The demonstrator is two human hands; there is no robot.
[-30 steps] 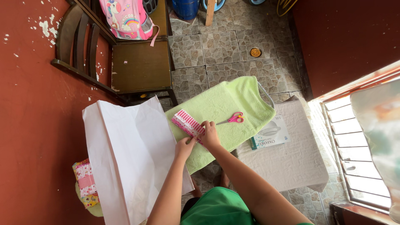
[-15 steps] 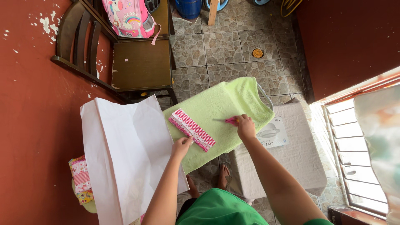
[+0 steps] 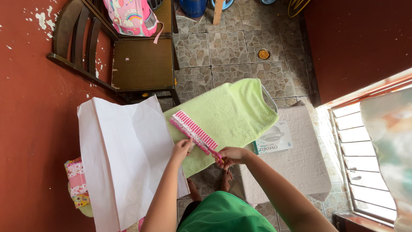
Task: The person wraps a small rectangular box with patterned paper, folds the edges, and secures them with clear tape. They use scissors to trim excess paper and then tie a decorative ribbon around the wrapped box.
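A folded strip of pink-and-white patterned fabric [image 3: 192, 130] lies diagonally on a light green towel [image 3: 231, 114]. My left hand [image 3: 182, 148] pinches the strip's near edge. My right hand [image 3: 230, 156] is closed around pink-handled scissors [image 3: 213, 152], held at the strip's near right end with the blades pointing into the fabric. Only a small part of the scissors shows past my fingers.
A large white paper sheet [image 3: 122, 157] lies to the left. A white box [image 3: 272, 139] sits on a cloth-covered table [image 3: 300, 165] to the right. Folded patterned fabrics [image 3: 76, 182] lie at far left. A wooden chair [image 3: 137, 64] with a pink backpack [image 3: 130, 16] stands ahead.
My right hand left the fabric strip, reached right to the scissors on the towel, picked them up and brought them back to the strip's near end. My left hand stayed on the strip.
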